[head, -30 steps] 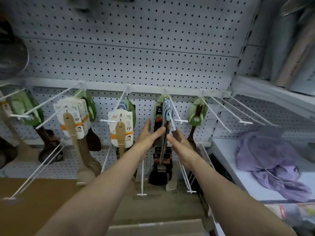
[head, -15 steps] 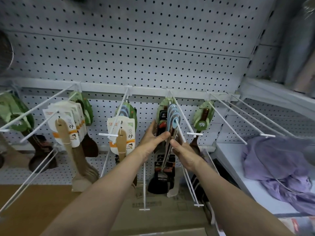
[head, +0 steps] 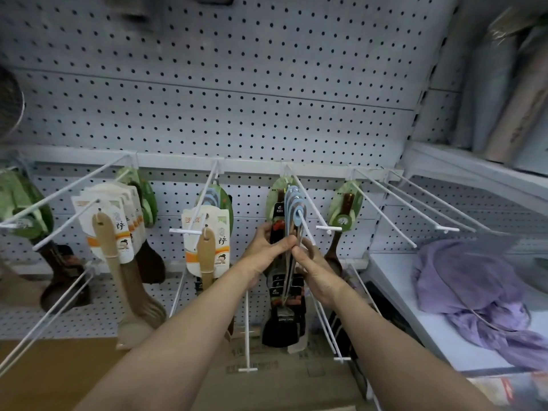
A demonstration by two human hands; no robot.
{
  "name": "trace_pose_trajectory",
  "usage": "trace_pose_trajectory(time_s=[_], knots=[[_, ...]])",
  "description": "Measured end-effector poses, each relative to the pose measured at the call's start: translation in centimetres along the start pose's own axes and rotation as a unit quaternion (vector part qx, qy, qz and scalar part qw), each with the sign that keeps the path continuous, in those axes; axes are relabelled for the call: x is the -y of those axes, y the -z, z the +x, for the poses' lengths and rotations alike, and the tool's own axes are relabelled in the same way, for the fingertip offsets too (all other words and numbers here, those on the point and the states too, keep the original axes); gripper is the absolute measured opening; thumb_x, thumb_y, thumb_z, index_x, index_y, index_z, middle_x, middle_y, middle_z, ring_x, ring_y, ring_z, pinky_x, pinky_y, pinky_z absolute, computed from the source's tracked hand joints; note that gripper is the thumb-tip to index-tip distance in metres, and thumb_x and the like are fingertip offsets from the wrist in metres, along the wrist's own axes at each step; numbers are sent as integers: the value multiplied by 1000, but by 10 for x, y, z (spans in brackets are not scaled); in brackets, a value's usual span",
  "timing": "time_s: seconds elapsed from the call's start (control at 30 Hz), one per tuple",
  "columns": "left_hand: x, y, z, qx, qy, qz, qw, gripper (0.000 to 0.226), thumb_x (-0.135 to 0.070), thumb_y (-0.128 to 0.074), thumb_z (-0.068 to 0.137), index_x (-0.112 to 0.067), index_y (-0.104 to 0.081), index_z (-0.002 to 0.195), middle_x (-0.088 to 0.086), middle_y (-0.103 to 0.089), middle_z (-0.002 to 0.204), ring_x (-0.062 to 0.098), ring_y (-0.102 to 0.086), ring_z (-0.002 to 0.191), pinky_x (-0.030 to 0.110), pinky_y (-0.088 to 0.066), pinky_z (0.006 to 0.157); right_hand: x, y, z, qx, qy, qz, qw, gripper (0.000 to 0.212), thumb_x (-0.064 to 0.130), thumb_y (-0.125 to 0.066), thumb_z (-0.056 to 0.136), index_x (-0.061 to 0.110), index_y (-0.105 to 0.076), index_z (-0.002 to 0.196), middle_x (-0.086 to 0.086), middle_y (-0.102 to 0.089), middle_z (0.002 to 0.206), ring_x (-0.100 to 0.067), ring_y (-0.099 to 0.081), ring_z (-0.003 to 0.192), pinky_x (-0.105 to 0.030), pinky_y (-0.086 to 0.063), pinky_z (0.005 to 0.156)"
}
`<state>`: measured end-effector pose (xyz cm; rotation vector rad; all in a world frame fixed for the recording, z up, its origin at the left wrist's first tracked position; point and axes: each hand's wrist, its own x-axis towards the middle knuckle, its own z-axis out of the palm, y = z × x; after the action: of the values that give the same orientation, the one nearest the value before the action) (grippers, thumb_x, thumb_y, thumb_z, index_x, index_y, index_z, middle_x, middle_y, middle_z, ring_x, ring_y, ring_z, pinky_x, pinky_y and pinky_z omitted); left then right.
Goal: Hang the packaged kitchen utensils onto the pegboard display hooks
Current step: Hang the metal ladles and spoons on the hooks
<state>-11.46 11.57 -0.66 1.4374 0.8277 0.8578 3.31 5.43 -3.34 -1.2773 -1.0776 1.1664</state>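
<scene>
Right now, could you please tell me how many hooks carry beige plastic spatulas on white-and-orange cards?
2. One stack of beige plastic spatulas hangs at the left; another hangs just left of the left hand gripping the blue-carded utensil packages. Others may be hidden.

bare forearms (head: 166, 345), no sleeves

Open gaps between the bare right-side hooks (head: 415, 209); left hooks crowded by hanging spatula packs (head: 112, 226).
</scene>
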Motion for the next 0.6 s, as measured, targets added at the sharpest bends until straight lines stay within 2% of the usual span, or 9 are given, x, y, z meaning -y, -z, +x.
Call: trace_pose_trajectory(time_s=[0.07,0.13,0.2,0.27,0.33,0.37,0.43,0.5,0.6], knots=[[0,-1,-1,5,-1,11,1000,125,-77,-79,42,-23,-39,147,2,-54,142,20,-49,132,44,-36,116,-2,-1,-1,12,-5,-7,1000,138,75,-85,49,30,-14,159,4,-42,155,-10,-44,136,-39,-31,117],[0,0,-2,11,-6,15,1000,129,-81,-79,39,-24,-40,147,1,-55,142,19,-51,130,40,-39,113,-6,-1,-1,13,-9,-16,1000,124,73,-84,57,33,-23,158,5,-47,152,-9,-47,136,-42,-31,119],[-1,2,-4,13,-5,14,1000,124,-80,-80,41,-24,-42,146,0,-58,139,18,-52,128,32,-42,106,-6,-2,-2,18,-6,-22,1000,109,72,-83,60,35,-37,152,7,-54,146,-5,-51,132,-37,-37,115],[-3,3,-4,14,0,13,1000,112,-73,-78,46,-25,-45,142,0,-58,136,19,-52,129,30,-41,103,-4,-5,-3,25,-2,-27,999,102,72,-82,60,36,-42,148,12,-59,139,1,-54,126,-33,-40,111],[-4,5,-3,18,9,10,1000,110,-69,-78,48,-24,-43,142,-1,-57,135,19,-50,131,30,-38,103,-2,-5,-2,34,11,-27,999,104,72,-82,57,34,-43,146,18,-63,131,8,-58,118,-26,-45,101],[-5,5,-3,21,12,10,1000,113,-69,-80,47,-23,-41,143,-1,-55,135,19,-48,131,29,-36,102,-1,-5,-2,34,14,-25,999,108,73,-82,56,32,-42,147,16,-61,134,6,-57,120,-26,-45,100],[-7,6,-3,25,13,13,1000,131,-78,-82,37,-21,-37,146,1,-52,137,18,-46,130,29,-35,101,0,-4,-1,27,3,-18,999,121,74,-84,55,28,-32,154,7,-50,149,-6,-47,136,-36,-39,113],[-7,7,-3,33,15,20,999,142,-85,-80,26,-23,-36,146,0,-52,137,16,-47,127,26,-36,100,0,-4,-1,36,-1,-13,999,124,71,-85,56,27,-28,156,3,-45,154,-10,-42,140,-40,-33,118],[-8,7,-2,53,9,29,998,129,-88,-77,24,-29,-43,134,-8,-57,123,9,-53,114,15,-41,84,1,-2,0,43,-2,-31,999,101,72,-83,56,31,-47,142,9,-59,140,1,-55,126,-25,-42,105]])
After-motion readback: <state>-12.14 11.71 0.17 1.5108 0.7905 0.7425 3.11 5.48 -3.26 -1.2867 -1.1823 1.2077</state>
